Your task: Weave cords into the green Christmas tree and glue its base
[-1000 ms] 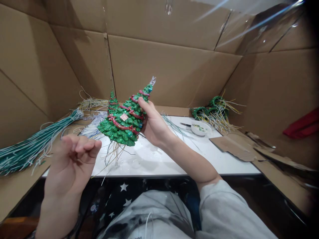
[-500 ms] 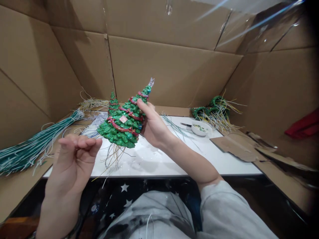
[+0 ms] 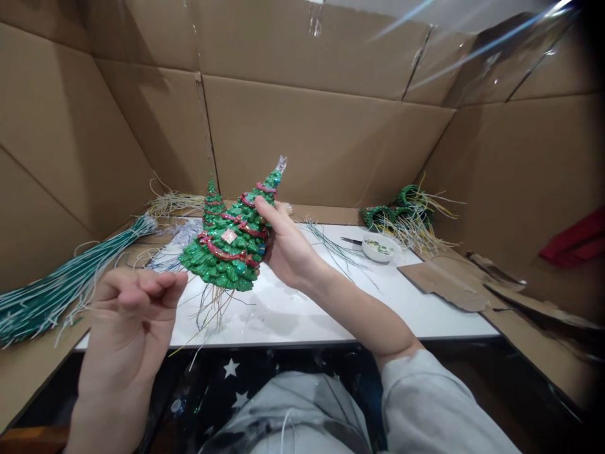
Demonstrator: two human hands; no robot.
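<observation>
My right hand is closed on a small green Christmas tree ornament, holding it near its upper side with the thumb in front. The tree leans to the right and has red garlands, a pinkish square patch and a clear star-like tip. Thin yellow and dark wires hang from its underside. To the left of the tree, apart from it, is my left hand, fingers curled and thumb pressed to them; anything between them is too small to make out. Behind the held tree stands a second green tree.
On the left lies a bundle of green and white wires. The white table bears loose green wires, a knife and a white bowl. More wired green pieces and cardboard scraps lie right. Cardboard walls surround it.
The thumb of my left hand has bent inward in front of the fingers. Both hands and the tree appear slightly lower in view, as does the background. My right hand keeps its hold.
</observation>
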